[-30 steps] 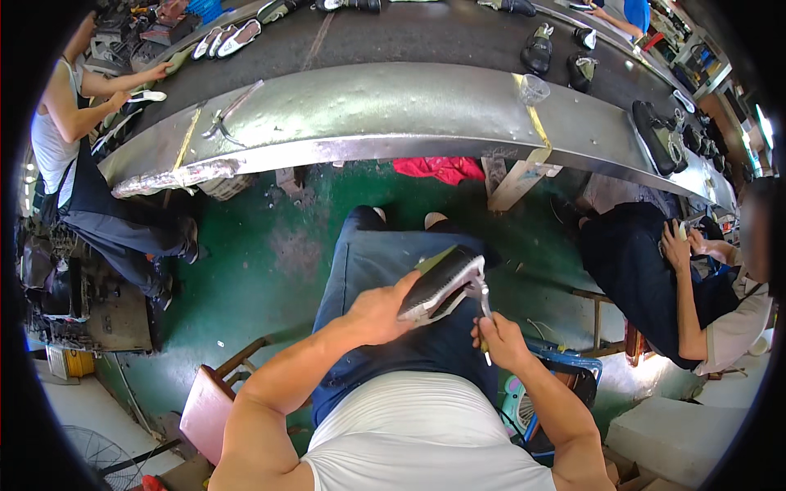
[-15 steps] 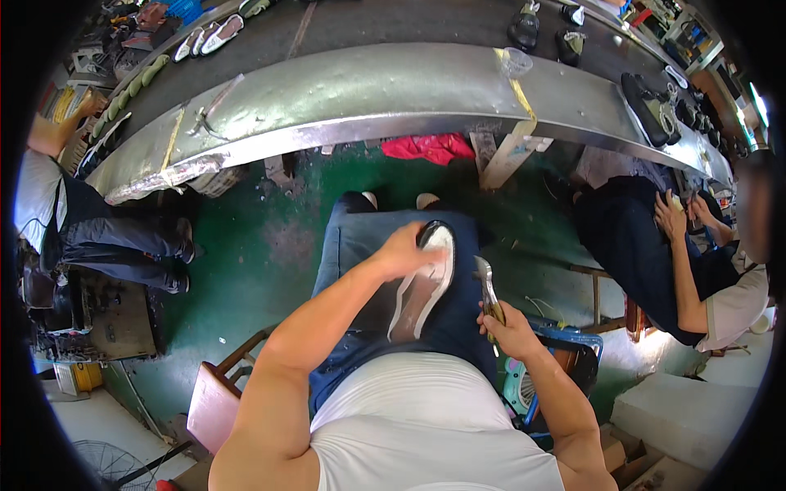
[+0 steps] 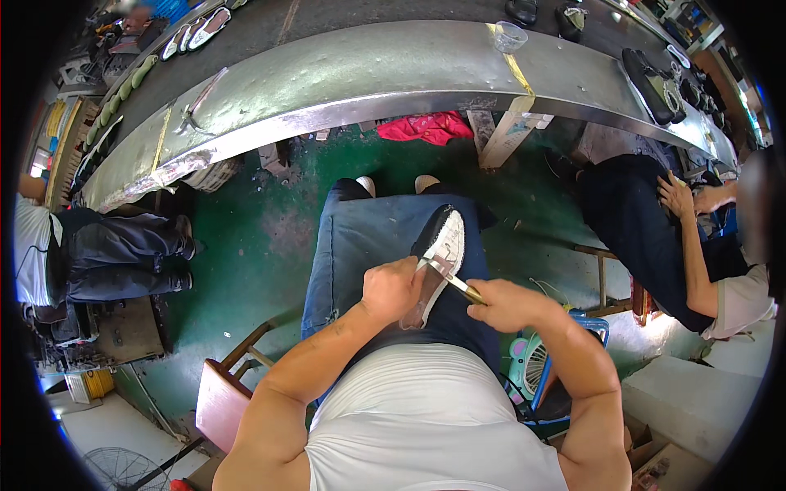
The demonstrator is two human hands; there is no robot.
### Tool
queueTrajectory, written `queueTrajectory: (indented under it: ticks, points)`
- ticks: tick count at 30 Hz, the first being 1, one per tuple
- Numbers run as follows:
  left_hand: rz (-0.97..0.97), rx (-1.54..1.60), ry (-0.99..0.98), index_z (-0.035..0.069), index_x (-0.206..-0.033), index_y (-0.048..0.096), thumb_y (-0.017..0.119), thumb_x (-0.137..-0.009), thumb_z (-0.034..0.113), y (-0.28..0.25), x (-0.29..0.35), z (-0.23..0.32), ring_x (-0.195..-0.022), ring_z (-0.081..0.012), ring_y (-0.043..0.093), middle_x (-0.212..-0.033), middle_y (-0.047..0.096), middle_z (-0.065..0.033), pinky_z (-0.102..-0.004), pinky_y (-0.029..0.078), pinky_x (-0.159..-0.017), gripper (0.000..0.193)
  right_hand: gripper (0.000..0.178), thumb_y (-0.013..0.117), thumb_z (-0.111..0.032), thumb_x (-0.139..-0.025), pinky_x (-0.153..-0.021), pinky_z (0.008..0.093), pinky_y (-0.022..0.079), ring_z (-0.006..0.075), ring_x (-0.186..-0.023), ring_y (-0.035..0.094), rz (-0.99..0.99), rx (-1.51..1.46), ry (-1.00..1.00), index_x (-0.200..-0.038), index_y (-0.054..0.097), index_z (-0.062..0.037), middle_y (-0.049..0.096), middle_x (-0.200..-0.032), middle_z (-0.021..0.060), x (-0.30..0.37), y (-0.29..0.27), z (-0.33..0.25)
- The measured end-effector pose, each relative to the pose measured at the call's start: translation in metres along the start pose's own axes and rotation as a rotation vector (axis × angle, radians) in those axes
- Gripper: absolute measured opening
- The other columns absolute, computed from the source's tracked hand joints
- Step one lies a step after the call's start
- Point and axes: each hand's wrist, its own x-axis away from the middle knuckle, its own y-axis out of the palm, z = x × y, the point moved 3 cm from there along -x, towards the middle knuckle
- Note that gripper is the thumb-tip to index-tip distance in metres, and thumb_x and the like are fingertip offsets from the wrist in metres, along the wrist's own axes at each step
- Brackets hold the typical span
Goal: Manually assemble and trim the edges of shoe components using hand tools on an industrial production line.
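Note:
A shoe (image 3: 447, 239) rests sole-up on my lap over the blue apron (image 3: 360, 237), its toe pointing away from me. Its underside is whitish at the front and brown toward the heel, with black material round the toe. My left hand (image 3: 393, 288) is closed on the shoe's left side, near the middle. In my right hand (image 3: 512, 304) is a silver-headed hand tool (image 3: 452, 281) with a brass-coloured grip. Its head lies at the middle of the underside, beside my left fingers; I cannot tell whether it is a hammer or pincers.
A metal-edged workbench (image 3: 327, 78) curves across ahead, with several shoes and a clear plastic cup (image 3: 509, 37) on it. Red cloth (image 3: 426, 128) lies beneath it. People work at left and right. A pink-seated chair (image 3: 221, 405) and a teal fan (image 3: 528, 364) flank me.
My right hand has swung the tool leftward onto the shoe's underside. My left hand has slid from the toe end toward the middle, nearer me.

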Motion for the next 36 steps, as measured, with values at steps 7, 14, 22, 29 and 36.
queueTrajectory:
  ticks: [7,14,22,29,36]
  points:
    - [-0.01,0.97,-0.352,0.002,-0.147,0.037,0.049,-0.103,0.027,0.069,0.027,-0.065,-0.139,-0.031,0.04,-0.151,0.04,-0.0208,-0.0367,0.031,-0.114,0.052,0.029,0.056,-0.024,-0.096,-0.081,0.0495,0.052,0.0418,-0.089,0.066,0.07,0.271,0.022,-0.105,0.06,0.0029,0.068,-0.092,0.0234,-0.01,-0.001,-0.006]
    - [-0.34,1.083,-0.345,0.011,-0.16,0.01,0.066,-0.095,0.027,0.059,0.01,-0.064,-0.144,-0.0263,0.033,-0.157,0.031,-0.0185,-0.0335,0.025,-0.118,0.087,0.027,0.065,-0.022,-0.09,-0.08,0.0492,0.05,0.0427,-0.09,0.063,0.397,-0.177,-0.087,-0.106,0.061,-0.0013,0.065,-0.092,0.0232,-0.013,0.053,0.02]
    - [-0.167,0.591,-0.318,0.008,-0.159,0.019,0.069,-0.09,0.03,0.065,0.007,-0.05,-0.137,-0.0378,0.039,-0.15,0.039,-0.0229,-0.0413,0.029,-0.116,0.088,0.047,0.063,-0.018,-0.091,-0.091,0.0426,0.05,0.0387,-0.098,0.062,0.704,0.563,-0.262,-0.125,0.05,0.0113,0.061,-0.109,0.0258,-0.013,0.006,0.022]
    - [-0.047,0.452,-0.168,0.007,-0.157,0.022,0.057,-0.097,0.021,0.051,0.005,-0.039,-0.135,-0.0431,0.042,-0.15,0.04,-0.0244,-0.0415,0.037,-0.112,0.071,0.026,0.062,-0.021,-0.094,-0.077,0.0393,0.051,0.0303,-0.081,0.064,0.225,-0.314,0.031,-0.108,0.061,0.0016,0.065,-0.085,0.0176,-0.035,0.016,0.03]
    - [-0.169,0.428,-0.154,0.002,-0.157,0.017,0.052,-0.1,0.015,0.039,0.004,-0.032,-0.141,-0.0426,0.038,-0.153,0.034,-0.0286,-0.0384,0.034,-0.115,0.069,0.024,0.059,-0.022,-0.098,-0.067,0.0359,0.052,0.0199,-0.073,0.067,0.11,-0.691,0.098,-0.102,0.06,0.0011,0.067,-0.087,0.012,-0.037,0.026,0.032]
